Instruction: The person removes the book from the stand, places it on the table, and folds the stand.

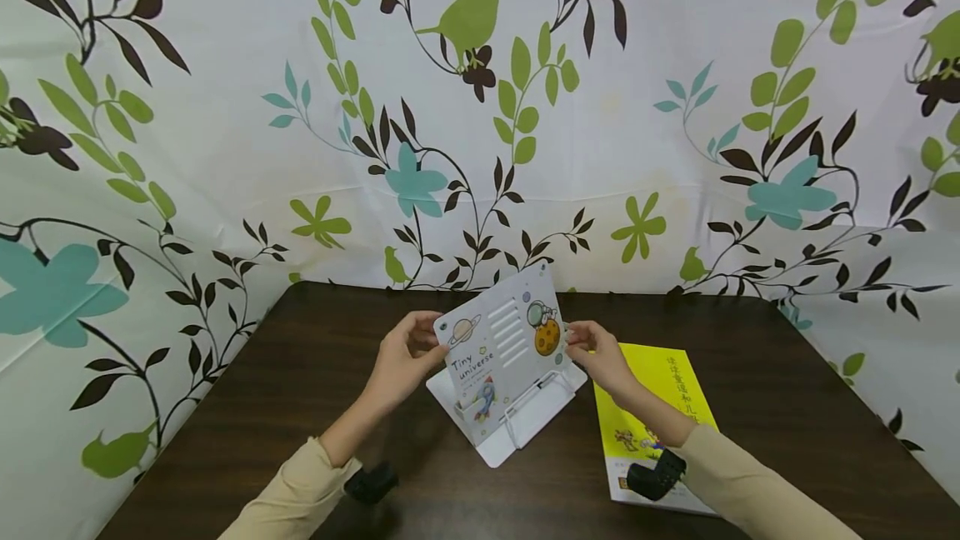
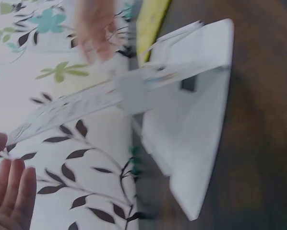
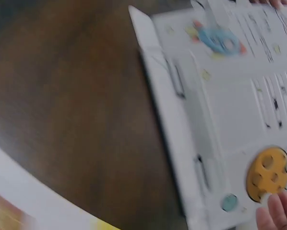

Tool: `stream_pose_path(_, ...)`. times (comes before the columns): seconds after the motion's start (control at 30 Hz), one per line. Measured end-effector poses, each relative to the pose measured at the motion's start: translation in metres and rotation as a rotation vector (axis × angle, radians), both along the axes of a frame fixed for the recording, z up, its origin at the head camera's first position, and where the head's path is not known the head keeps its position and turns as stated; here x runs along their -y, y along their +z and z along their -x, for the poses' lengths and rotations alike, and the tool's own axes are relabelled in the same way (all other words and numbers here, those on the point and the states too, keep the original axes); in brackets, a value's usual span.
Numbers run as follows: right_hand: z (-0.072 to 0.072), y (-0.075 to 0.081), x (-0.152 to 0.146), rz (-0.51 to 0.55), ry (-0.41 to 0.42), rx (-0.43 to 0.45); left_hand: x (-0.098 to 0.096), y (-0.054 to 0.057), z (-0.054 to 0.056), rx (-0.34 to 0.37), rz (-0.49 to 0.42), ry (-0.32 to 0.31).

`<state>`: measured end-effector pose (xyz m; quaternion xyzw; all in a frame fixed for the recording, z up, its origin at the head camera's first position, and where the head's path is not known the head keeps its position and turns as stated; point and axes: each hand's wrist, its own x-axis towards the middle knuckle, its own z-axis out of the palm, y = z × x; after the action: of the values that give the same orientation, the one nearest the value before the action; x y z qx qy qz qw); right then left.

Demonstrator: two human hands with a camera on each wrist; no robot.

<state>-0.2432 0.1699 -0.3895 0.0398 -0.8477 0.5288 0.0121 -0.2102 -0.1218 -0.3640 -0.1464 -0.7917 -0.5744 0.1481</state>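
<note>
A white book stand stands tilted up from its flat white base. Its panel bears a planet, a rocket, an astronaut and the words "Tiny universe". My left hand pinches the panel's upper left edge between thumb and fingers. In the left wrist view the panel shows edge-on, with the left fingers below its top edge. My right hand is at the panel's right edge, beside the astronaut; in the right wrist view its fingers look loosely extended. A wire page holder crosses the panel's lower front.
A yellow and white book lies on the dark brown table to the right, partly under my right forearm. A curtain printed with leaves and birds hangs behind the table's far edge. Black devices are worn at both wrists.
</note>
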Motion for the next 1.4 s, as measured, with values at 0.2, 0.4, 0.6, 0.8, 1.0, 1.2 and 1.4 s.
stream_pose_path(0.2,-0.024,-0.019,0.009,0.108,-0.023,0.193,0.007,0.011,0.009,-0.007,-0.006,-0.106)
stream_pose_path(0.4,-0.036,-0.034,0.019,0.248,-0.011,0.291,0.007,0.010,0.011,0.003,0.002,-0.155)
stream_pose_path(0.6,-0.041,-0.039,0.030,0.316,0.009,0.366,0.006,0.011,0.010,0.004,-0.004,-0.158)
stream_pose_path(0.8,-0.041,-0.044,0.044,0.394,-0.011,0.370,0.001,0.024,-0.001,0.002,-0.005,-0.168)
stream_pose_path(1.0,-0.042,-0.047,0.057,0.432,-0.074,0.331,0.000,0.030,-0.007,0.009,-0.003,-0.150)
stream_pose_path(1.2,-0.041,-0.048,0.064,0.431,-0.101,0.305,0.004,0.020,0.002,-0.001,-0.009,-0.167)
stream_pose_path(1.4,-0.039,-0.049,0.067,0.437,-0.110,0.317,0.006,0.006,0.010,0.009,-0.023,-0.157)
